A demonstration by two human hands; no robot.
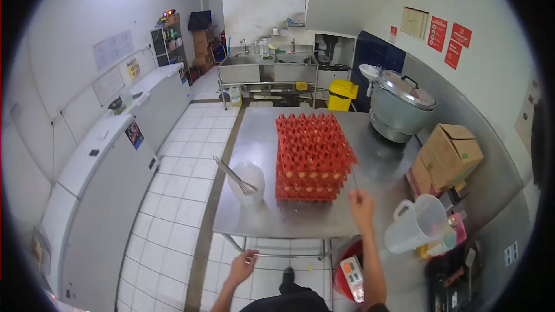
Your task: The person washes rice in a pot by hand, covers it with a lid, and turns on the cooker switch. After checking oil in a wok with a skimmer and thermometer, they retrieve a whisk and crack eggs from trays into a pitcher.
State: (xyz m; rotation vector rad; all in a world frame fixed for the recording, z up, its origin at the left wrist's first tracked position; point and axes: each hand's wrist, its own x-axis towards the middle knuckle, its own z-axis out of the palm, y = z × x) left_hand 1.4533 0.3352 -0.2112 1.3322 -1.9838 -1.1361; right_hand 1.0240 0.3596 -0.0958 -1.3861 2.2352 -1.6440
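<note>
Red egg trays [312, 150] are piled in a tall stack on the steel table [260, 133], with eggs showing between some of the lower layers. My right hand [362, 211] is raised just right of the stack's front corner, apart from it. Its fingers are curled together, and what they hold, if anything, is too small to make out. Low in front of the table edge hangs my left hand [243, 266], fingers loosely bent and apart, holding nothing. A whisk [236, 176] leans in a white translucent container [252, 190] left of the stack.
On the right stand a large lidded pot [399, 107], a cardboard box [451, 156] and a clear plastic jug [416, 225]. A digital scale [351, 277] rests over a red bucket below. Chest freezers [110, 179] line the left wall; a sink [248, 72] is at the back.
</note>
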